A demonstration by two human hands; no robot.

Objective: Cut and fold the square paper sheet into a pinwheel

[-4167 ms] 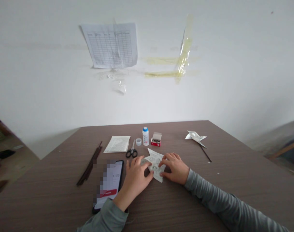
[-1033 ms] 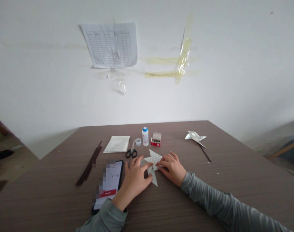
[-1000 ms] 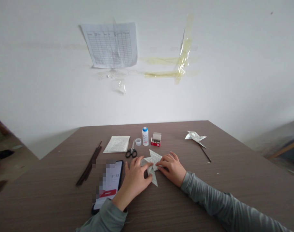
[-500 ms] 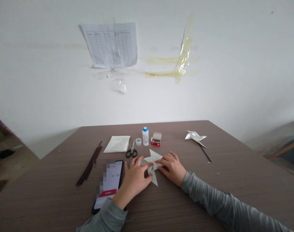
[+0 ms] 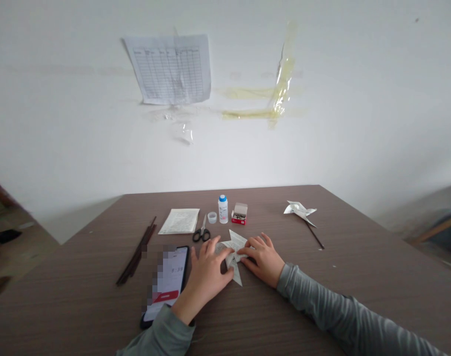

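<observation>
Pressing a folded, star-shaped white printed paper [image 5: 233, 260] onto a brown wood-grain table [image 5: 321, 306] with both hands.

The left hand [image 5: 206, 279] and right hand [image 5: 263, 259] are close together, fingers spread on the paper from either side, not clamped; the paper lies between them on the table, its points showing above and below; a black smartphone [image 5: 166, 287] lies just beside the left hand; black-handled scissors [image 5: 201, 235] sit just beyond that hand; further left lie thin dark brown sticks [image 5: 136, 252] and a printed paper sheet [image 5: 179, 221]; a white bottle with a blue cap [image 5: 223, 209], a small clear cup [image 5: 212, 217] and a red-and-white box of metal pins [image 5: 239, 213] stand beyond the hands; a white paper pinwheel on a dark stick [image 5: 300, 210] lies well apart to the right.
</observation>
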